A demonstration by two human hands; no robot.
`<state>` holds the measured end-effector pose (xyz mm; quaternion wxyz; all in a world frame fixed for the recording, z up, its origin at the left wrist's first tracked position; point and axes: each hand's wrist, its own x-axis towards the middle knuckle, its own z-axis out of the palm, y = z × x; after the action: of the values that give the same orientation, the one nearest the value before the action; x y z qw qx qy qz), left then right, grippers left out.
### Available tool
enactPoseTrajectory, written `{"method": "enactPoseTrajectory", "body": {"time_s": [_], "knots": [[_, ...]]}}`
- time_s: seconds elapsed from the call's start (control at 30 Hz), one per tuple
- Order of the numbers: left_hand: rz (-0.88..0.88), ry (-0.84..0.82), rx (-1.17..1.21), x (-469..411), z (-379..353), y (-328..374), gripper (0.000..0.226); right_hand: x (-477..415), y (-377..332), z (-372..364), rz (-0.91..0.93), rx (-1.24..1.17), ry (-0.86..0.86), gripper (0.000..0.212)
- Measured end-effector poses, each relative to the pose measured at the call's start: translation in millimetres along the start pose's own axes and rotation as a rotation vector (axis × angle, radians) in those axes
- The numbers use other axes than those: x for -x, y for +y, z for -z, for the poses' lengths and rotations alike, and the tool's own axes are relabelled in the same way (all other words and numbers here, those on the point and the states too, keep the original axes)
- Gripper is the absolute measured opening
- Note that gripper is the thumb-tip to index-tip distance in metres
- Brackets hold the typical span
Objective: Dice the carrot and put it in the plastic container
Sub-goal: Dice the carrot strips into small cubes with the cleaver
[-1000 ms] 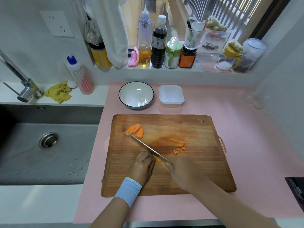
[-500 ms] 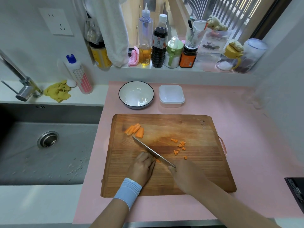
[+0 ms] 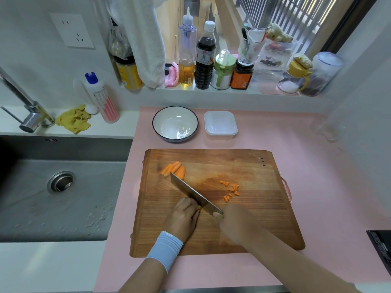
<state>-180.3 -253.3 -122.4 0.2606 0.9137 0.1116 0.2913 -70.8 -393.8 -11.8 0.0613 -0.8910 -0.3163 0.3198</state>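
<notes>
Right hand point(image 3: 232, 223) grips the knife point(image 3: 190, 191), left hand point(image 3: 184, 218) curls beside it, hold unseen; bowl point(image 3: 169, 119) flanks plastic container point(image 3: 220, 124)

A pale blue wristband point(image 3: 165, 249) wraps the left wrist at the near edge of the board point(image 3: 211, 163). Its knit is ribbed in fine crosswise bands, with a whiter rim at the end nearer the elbow. Past it, over the board, the left hand point(image 3: 184, 218) is bare. The right hand point(image 3: 234, 223) and its forearm, over the board's near right part, are bare and slightly blurred.
</notes>
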Motion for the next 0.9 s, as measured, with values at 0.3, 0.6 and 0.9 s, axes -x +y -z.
{"method": "enactPoseTrajectory", "body": {"time_s": [0.3, 0.6, 0.9], "knots": [[0.033, -0.044, 0.057, -4, 9, 3, 0.006, 8, 7, 21, 0.068, -0.029, 0.035, 0.039], [0.714, 0.124, 0.247, -59, 87, -29, 0.031, 14, 30, 35, 0.383, 0.255, 0.289, 0.026], [0.565, -0.955, 0.320, -113, 75, 17, 0.030, 8, 40, 32, 0.593, 0.600, 0.428, 0.048]]}}
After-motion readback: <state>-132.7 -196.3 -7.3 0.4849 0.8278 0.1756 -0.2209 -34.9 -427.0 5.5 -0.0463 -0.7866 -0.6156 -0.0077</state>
